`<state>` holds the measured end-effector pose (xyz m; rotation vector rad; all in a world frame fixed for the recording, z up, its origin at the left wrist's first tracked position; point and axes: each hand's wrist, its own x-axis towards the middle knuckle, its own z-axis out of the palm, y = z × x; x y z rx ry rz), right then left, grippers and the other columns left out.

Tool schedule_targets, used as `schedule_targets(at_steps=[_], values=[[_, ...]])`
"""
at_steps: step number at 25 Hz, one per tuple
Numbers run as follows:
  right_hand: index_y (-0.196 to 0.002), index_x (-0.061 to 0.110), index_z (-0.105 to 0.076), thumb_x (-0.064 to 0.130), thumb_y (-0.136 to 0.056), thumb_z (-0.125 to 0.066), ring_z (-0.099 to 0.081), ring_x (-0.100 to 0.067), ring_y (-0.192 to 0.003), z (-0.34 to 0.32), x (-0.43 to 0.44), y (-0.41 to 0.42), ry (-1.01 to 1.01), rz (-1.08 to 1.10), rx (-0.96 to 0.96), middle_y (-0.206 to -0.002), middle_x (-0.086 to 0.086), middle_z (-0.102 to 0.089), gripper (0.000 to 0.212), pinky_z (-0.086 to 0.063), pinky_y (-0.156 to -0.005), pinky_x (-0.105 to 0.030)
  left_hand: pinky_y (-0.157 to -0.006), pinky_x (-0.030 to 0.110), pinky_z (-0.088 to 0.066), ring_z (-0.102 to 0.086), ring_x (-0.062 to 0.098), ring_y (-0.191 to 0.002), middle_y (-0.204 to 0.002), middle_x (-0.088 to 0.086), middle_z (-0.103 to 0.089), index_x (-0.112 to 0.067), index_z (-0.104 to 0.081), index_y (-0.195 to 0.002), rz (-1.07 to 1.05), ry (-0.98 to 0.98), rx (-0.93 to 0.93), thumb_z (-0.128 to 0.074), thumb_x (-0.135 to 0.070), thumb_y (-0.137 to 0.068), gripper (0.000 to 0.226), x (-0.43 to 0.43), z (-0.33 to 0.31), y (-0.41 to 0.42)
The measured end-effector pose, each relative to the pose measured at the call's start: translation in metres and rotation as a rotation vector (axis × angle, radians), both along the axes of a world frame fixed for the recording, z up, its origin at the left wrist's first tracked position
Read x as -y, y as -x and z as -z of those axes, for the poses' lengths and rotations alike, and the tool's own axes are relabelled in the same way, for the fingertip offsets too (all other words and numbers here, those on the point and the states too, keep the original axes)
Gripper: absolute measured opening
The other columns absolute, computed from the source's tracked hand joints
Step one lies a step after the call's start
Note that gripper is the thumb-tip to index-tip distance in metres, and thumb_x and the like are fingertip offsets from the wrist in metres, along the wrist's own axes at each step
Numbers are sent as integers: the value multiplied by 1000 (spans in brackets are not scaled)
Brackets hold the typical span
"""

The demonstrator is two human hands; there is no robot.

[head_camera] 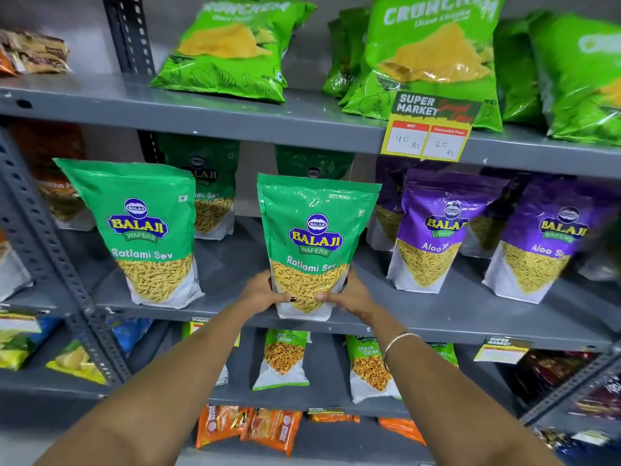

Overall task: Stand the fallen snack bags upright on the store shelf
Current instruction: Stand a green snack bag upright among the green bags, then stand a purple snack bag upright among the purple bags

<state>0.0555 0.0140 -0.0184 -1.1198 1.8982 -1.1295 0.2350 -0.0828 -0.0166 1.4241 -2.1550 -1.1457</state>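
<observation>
A green Balaji Ratlami Sev bag [314, 230] stands upright at the front edge of the grey middle shelf [235, 260]. My left hand [263, 292] grips its lower left side and my right hand [351, 294] grips its lower right side, thumbs on the front. A second green Ratlami Sev bag [141, 230] stands upright to the left, leaning slightly. Two more green bags [208, 183] stand behind, at the back of the shelf. Purple Aloo Sev bags [433, 227] stand upright to the right.
Bright green Crunchem chip bags [426, 58] lean on the top shelf above a yellow price tag [426, 132]. Small Chana Garam bags [282, 358] stand on the shelf below, orange packets [248, 428] lower still. A perforated grey upright [50, 237] rises at the left.
</observation>
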Motion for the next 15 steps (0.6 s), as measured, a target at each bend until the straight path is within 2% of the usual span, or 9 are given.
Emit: schedule_targets(at_steps=[3, 5, 6, 8, 10, 11, 12, 14, 15], values=[[-140, 9, -32, 16, -68, -82, -46, -28, -132, 1, 2, 1, -9, -4, 5, -142, -11, -49, 88, -41, -108, -46, -95, 32, -43, -52, 29, -124, -135, 12, -57, -6, -51, -126, 37, -30, -3, -76, -17, -74, 59, -2, -4, 0], [-142, 9, -27, 18, -70, -81, -44, -27, -132, -2, -1, 3, -54, -3, 31, -145, -9, -44, 91, -46, -101, -43, -97, 26, -40, -49, 29, -126, -136, 12, -54, -3, -48, -129, 63, -125, 48, -76, -14, -73, 63, 1, -10, -3], [-145, 8, -20, 21, -71, -81, -42, -25, -132, -3, -6, 7, -89, 13, 45, -144, -8, -41, 96, -47, -94, -39, -98, 27, -42, -50, 28, -126, -136, 12, -54, -1, -48, -129, 81, -153, 159, -77, -17, -73, 65, 2, -16, -4], [-148, 3, -8, 25, -72, -80, -39, -23, -131, -5, -21, 24, -118, 102, 32, -142, -10, -35, 107, -46, -89, -29, -81, 27, -46, -59, 25, -114, -127, 11, -59, -1, -53, -124, 178, -128, 558, -72, -31, -77, 59, 4, -31, -6], [-147, -1, -8, 23, -73, -79, -35, -25, -137, -7, -46, 57, -101, 218, -24, -150, -14, -30, 106, -41, -97, -29, -64, 25, -46, -64, 12, -79, -101, 3, -66, -11, -62, -96, 301, -243, 818, -62, -38, -83, 29, -4, -43, 5], [-146, -3, -12, 21, -73, -79, -36, -25, -135, -8, -59, 75, -100, 259, -53, -150, -14, -31, 102, -41, -96, -28, -60, 22, -46, -59, 7, -66, -87, -3, -64, -16, -61, -83, 338, -309, 844, -57, -36, -86, 21, -10, -44, 16], [-143, -4, -18, 19, -74, -79, -41, -23, -129, -10, -71, 95, -95, 295, -76, -147, -16, -36, 95, -43, -87, -24, -58, 21, -46, -56, 6, -61, -79, -5, -61, -18, -57, -75, 373, -329, 844, -54, -35, -88, 21, -19, -45, 33], [-136, -5, -31, 11, -73, -79, -50, -25, -120, -13, -88, 136, -55, 359, -76, -138, -21, -47, 81, -40, -65, -19, -56, 21, -47, -56, 7, -60, -73, -4, -59, -18, -54, -72, 388, -351, 725, -53, -36, -90, 25, -38, -45, 72], [-134, -5, -33, 10, -73, -79, -52, -26, -117, -13, -92, 156, -49, 376, -70, -137, -22, -48, 78, -41, -65, -21, -55, 21, -47, -55, 8, -59, -71, -3, -58, -17, -52, -72, 386, -358, 648, -53, -37, -90, 27, -47, -41, 95]])
